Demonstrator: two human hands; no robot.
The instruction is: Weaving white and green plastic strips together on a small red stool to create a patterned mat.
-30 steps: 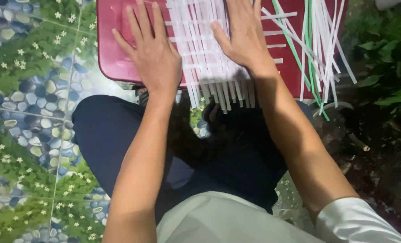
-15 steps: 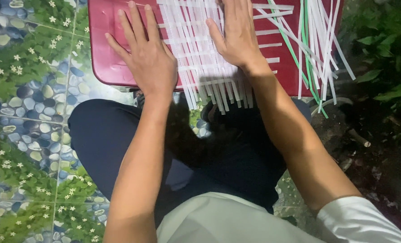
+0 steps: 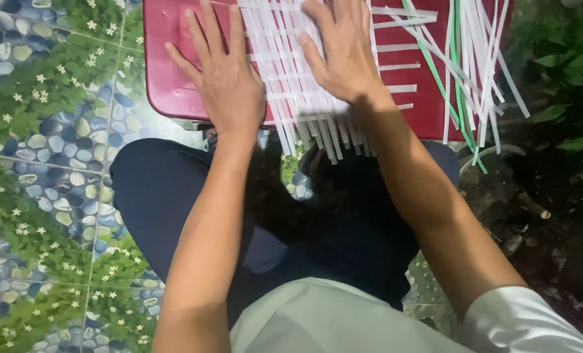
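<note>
Two hands, left hand [image 3: 224, 82] and right hand [image 3: 343, 55], spread flat at twelve o'clock on one red plastic tray [image 3: 167, 78] and its woven white strip mat [image 3: 291, 85]; two green strips [image 3: 458, 98] at two o'clock

Bare red stool top [image 3: 173, 78] lies free at the left. The woven white strips [image 3: 291, 72] fill its middle, loose strips [image 3: 474, 72] crowd the right, and plants [image 3: 566, 72] close off the far right.

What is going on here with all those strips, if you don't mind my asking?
A seated person presses both hands flat on a mat of woven white strips lying on a red plastic stool. The left hand rests at the mat's edge, the right hand on top. Loose white and green strips lie to the right.
</note>
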